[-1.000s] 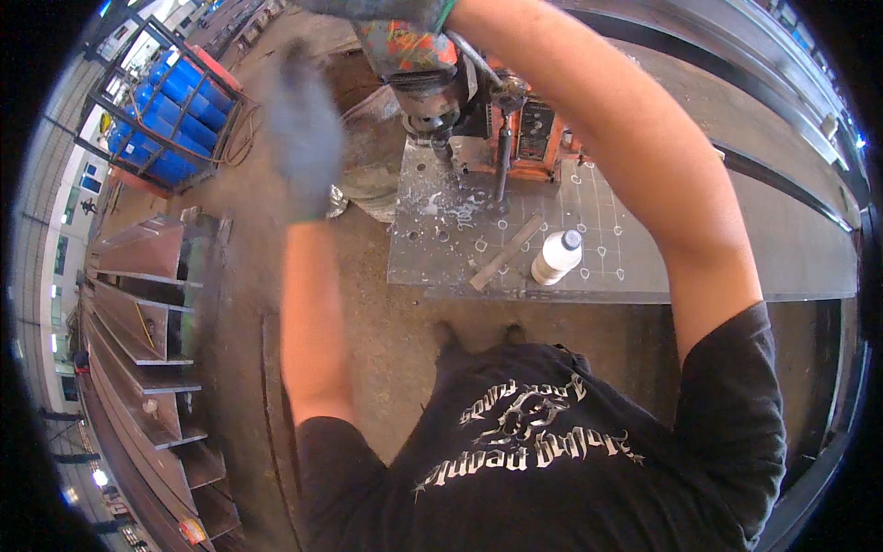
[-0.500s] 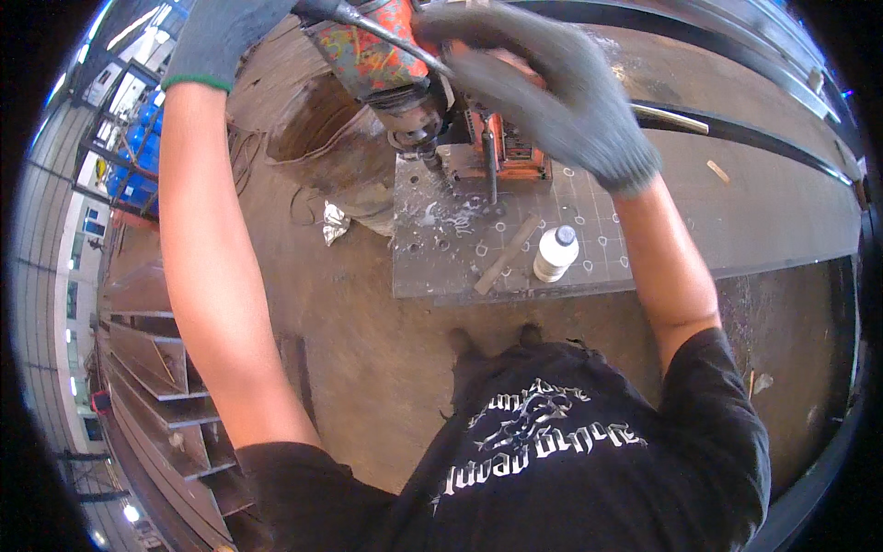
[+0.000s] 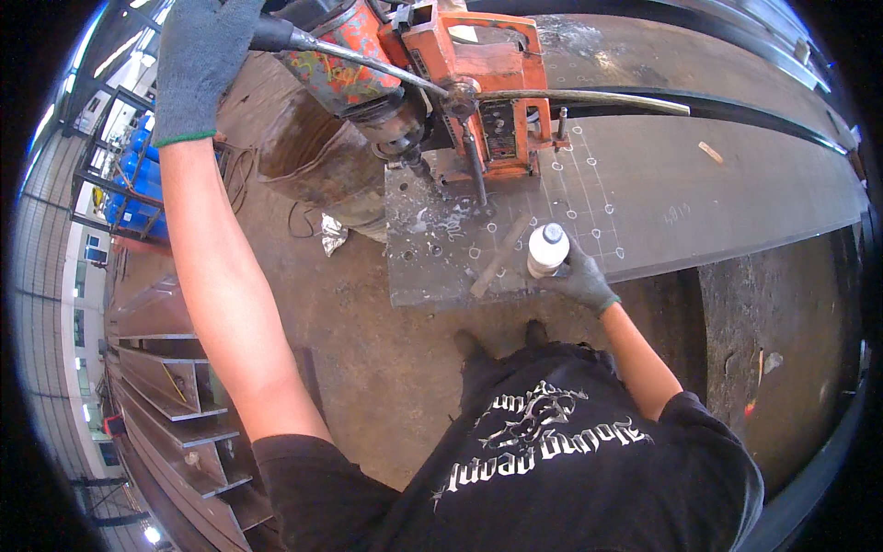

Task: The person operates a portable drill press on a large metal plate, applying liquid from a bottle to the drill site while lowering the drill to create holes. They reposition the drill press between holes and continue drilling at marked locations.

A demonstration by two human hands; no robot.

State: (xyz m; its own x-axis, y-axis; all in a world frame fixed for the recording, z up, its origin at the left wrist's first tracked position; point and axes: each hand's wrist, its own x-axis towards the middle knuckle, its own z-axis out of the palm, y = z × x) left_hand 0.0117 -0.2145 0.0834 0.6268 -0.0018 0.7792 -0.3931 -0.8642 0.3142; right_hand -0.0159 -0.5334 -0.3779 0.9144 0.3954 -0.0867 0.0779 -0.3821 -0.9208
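My left hand (image 3: 204, 69), in a grey glove with a green cuff, is closed at the black grip of a feed lever (image 3: 368, 63); its fingertips are partly hidden. The lever belongs to an orange magnetic drill (image 3: 492, 101) standing on a steel plate (image 3: 662, 198). Its motor (image 3: 340, 60) leans at the left, with the chuck and bit (image 3: 418, 161) pointing down at the plate. My right hand (image 3: 584, 279), gloved too, wraps around the lower side of a white bottle (image 3: 548, 250) with a grey cap. Beside the bottle lies a flat metal strip (image 3: 501, 258).
Chalk circles and lines mark the plate, and drilled holes with shavings sit near its left edge. A worn brown drum (image 3: 308, 147) stands left of the drill. Stacked steel sections (image 3: 175, 377) lie at the lower left, and blue cylinders (image 3: 143, 189) stand behind.
My right hand has left the drill's lever hub and come down to the bottle, taking hold of it. My left hand and the lever grip appear slightly farther left and lower.
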